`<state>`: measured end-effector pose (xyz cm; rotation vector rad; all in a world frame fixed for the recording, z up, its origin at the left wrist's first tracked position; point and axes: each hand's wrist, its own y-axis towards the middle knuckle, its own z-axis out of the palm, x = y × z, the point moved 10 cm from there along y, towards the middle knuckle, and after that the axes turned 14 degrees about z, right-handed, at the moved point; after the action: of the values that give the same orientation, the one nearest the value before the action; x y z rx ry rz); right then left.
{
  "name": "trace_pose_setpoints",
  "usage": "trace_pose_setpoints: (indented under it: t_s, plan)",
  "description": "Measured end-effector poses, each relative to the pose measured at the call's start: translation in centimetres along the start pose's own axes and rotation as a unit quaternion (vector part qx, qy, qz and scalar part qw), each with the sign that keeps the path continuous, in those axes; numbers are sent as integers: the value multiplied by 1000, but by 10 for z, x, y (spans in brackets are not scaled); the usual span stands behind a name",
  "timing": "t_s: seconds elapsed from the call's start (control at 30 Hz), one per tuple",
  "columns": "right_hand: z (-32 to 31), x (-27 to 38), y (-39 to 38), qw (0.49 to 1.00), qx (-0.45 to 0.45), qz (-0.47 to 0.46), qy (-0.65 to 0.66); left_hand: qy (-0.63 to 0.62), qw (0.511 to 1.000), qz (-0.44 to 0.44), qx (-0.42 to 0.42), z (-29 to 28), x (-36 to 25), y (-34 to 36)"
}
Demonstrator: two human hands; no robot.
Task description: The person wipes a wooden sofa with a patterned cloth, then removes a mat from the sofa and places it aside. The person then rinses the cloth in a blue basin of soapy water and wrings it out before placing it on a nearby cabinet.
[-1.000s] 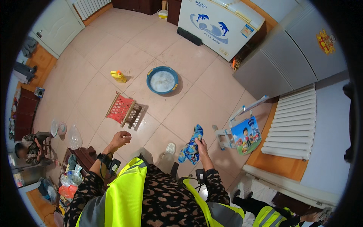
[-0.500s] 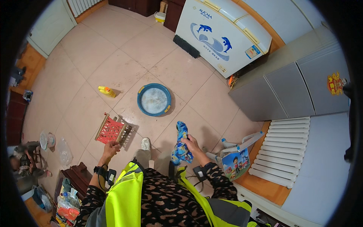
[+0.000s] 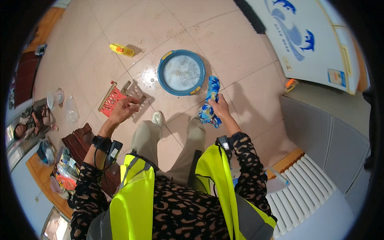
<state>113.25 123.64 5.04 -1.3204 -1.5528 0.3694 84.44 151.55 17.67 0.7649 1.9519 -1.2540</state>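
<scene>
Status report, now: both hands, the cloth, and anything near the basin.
Right hand gripping blue patterned cloth, beside blue basin of sudsy water. Left hand empty, loosely curled over red basket. Yellow toy on floor beyond.

A floor of large pinkish-beige tiles carries a round blue basin filled with foamy water, with a wet patch just beside its left rim. Left of that lies a red slatted basket tipped on its side, and farther up, well apart, a small yellow toy. A white chest freezer stands at the upper right.
</scene>
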Motion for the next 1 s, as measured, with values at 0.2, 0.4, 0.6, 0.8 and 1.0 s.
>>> trace_pose_setpoints:
  t_s: [0.2, 0.4, 0.6, 0.8, 1.0]
  plan:
    - [111, 11, 115, 993, 62, -1, -97, -29, 998, -43, -47, 17, 54, 96]
    - [184, -9, 240, 996, 32, 26, -84, -432, 894, -74, -93, 91, 133, 186]
    - [206, 6, 317, 996, -51, -16, -78, -420, 891, -106, -134, 127, 211, 277]
    - [262, 16, 344, 925, -53, -115, -359, -294, 949, -48, -106, 102, 223, 347]
    - [302, -17, 388, 880, 39, -62, -469, -165, 980, 98, -54, 71, 197, 383]
